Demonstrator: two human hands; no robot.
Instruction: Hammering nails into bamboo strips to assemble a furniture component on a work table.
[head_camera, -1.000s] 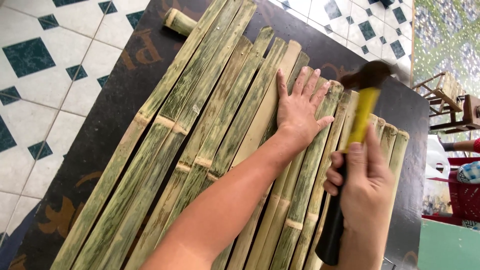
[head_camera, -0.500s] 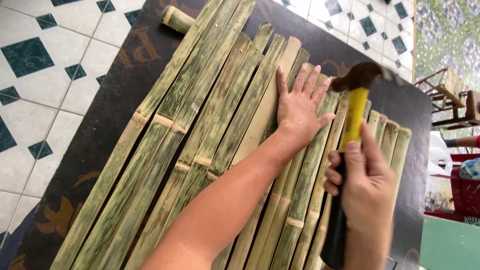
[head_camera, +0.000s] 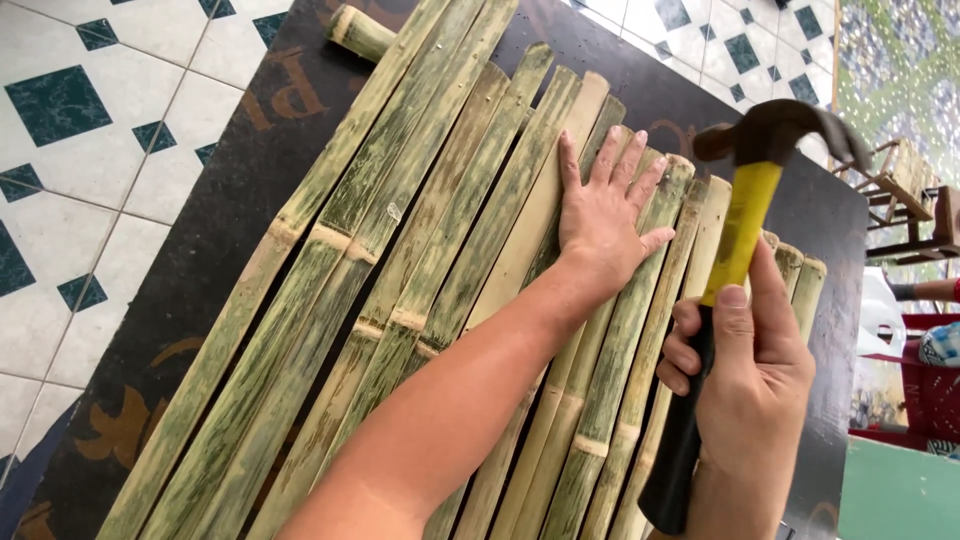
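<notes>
Head view: the hammer (head_camera: 745, 200) stands higher and more upright than half a second ago, its dark head now at the upper right of the frame, lifted clear above the bamboo slats (head_camera: 420, 270), while the left hand (head_camera: 605, 215) stays pressed on the same slats. The right hand (head_camera: 745, 370), at lower right, is closed around the hammer's handle where the yellow part meets the black grip, thumb laid up along the yellow; the black end juts down past the wrist toward the bottom edge. The left hand lies flat and open, fingers spread and pointing toward the top of the frame, palm down on the slats right of centre, its forearm running in from the bottom centre.

The split green slats lie side by side, running from lower left to upper right across a dark board (head_camera: 250, 190) with faded markings. Their upper ends are uneven; the rightmost ones stop short, just beneath the hammer's handle. Bare board shows along the left side of the bundle and past its right ends. The board rests on a white tiled floor (head_camera: 90, 180) with dark green diamonds, open at upper left. At the right edge stand a small wooden frame (head_camera: 905, 190) and red and white things too cropped to identify.
</notes>
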